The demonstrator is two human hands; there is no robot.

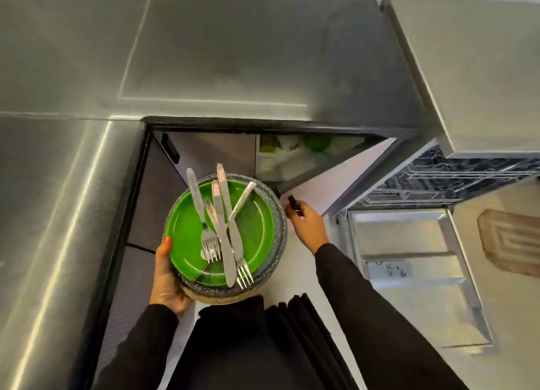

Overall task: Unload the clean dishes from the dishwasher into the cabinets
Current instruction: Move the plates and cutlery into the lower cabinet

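Left hand (168,275) cups the plates (225,234), cutlery (222,223) on top, freeing right hand (306,227), fingers curled round the door (336,182) handle (293,204)

Cutlery (222,226) lies on the plate stack (187,229), before the open cabinet (292,158) (dishwasher door (409,272) lowered at right), under the table (204,53).

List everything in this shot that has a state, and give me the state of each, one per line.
Cabinet door: swung open, right hand on its black handle.
Dishwasher door: folded down, open.
Dishwasher rack: pulled out; no dishes visible on it.
Plate stack: held up by left hand, green plate on top.
Cutlery: loose, crossed on the green plate.
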